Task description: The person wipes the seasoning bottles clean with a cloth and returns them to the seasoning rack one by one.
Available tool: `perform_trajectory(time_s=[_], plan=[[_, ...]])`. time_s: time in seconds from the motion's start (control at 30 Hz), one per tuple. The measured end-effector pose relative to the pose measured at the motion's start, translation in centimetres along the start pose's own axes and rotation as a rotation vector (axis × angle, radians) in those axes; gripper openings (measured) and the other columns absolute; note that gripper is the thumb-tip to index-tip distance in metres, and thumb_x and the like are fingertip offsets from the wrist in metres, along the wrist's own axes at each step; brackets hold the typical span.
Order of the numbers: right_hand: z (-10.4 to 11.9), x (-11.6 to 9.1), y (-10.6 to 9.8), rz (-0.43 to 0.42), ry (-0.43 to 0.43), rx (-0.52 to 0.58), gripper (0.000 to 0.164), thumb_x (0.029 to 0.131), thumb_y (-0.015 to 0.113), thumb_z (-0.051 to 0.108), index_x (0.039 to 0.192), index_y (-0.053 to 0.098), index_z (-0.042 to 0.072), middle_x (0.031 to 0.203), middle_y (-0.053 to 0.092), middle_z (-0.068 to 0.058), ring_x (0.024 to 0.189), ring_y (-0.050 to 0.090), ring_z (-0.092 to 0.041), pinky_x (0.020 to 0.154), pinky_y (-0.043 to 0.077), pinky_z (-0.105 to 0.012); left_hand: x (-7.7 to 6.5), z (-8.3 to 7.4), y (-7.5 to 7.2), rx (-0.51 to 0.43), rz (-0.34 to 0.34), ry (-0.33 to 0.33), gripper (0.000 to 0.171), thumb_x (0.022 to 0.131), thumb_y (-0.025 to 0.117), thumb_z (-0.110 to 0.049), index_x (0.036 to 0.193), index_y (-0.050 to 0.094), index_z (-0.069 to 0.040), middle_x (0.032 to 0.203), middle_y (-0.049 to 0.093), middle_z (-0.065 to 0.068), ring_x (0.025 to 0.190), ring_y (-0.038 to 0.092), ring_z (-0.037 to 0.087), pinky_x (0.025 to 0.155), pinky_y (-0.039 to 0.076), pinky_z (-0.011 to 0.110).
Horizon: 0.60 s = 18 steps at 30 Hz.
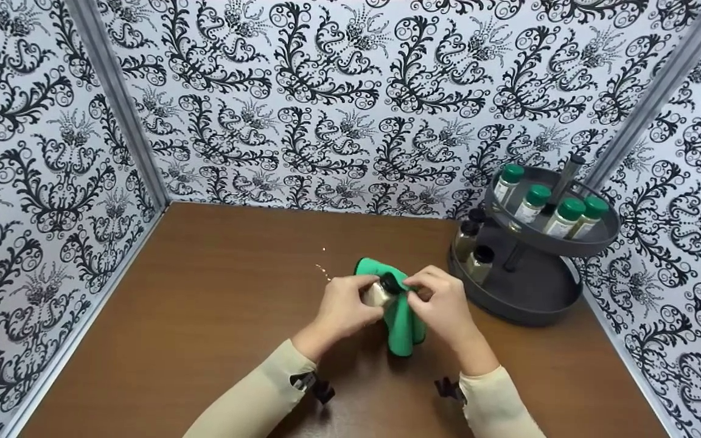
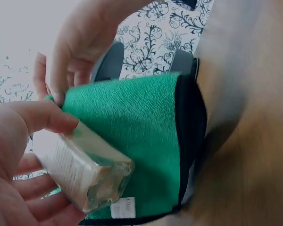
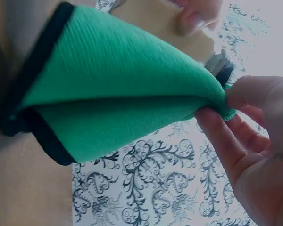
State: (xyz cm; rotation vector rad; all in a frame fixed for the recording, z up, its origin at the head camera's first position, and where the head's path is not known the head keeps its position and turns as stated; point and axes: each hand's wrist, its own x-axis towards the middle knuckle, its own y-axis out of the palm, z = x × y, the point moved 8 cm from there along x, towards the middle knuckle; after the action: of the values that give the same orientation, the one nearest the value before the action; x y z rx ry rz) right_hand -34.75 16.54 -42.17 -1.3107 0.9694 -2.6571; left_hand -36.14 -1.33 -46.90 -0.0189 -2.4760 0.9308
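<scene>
My left hand grips a square glass spice jar with a black cap, tilted with the cap toward the right hand. Pale contents and a printed label show on the jar in the left wrist view. A green cloth with black edging hangs from my right hand, which pinches it between thumb and fingers close by the cap. Folds of the cloth drape down behind the jar, and a small white tag shows at its edge.
To the right stands a dark two-tier round rack. Several green-capped bottles sit on its upper tier, and black-capped jars on the lower one. Small pale specks lie on the brown table left of the cloth. Patterned walls enclose the table.
</scene>
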Motion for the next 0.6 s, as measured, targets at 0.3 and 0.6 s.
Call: perform_trajectory(time_s=[0.3, 0.6], plan=[[0.5, 0.0, 0.1, -0.014, -0.005, 0.030, 0.023, 0.080, 0.084, -0.009, 0.094, 0.083, 0.010, 0.087, 0.077, -0.002, 0.069, 0.070, -0.009, 0.060, 0.058, -0.019, 0.0, -0.8, -0.6, 0.127, -0.002, 0.134, 0.048, 0.072, 0.084, -0.021, 0.120, 0.081, -0.016, 0.105, 0.081, 0.002, 0.082, 0.073, 0.016, 0.069, 0.055, 0.026], [0.3, -0.1, -0.3, -0.066, 0.015, 0.103, 0.031, 0.080, 0.071, -0.018, 0.095, 0.082, 0.007, 0.090, 0.073, -0.001, 0.070, 0.070, -0.010, 0.060, 0.058, -0.019, 0.0, -1.3, -0.6, 0.154, 0.027, 0.160, 0.034, 0.069, 0.084, -0.021, 0.102, 0.079, -0.019, 0.092, 0.078, -0.004, 0.075, 0.066, 0.012, 0.064, 0.050, 0.025]])
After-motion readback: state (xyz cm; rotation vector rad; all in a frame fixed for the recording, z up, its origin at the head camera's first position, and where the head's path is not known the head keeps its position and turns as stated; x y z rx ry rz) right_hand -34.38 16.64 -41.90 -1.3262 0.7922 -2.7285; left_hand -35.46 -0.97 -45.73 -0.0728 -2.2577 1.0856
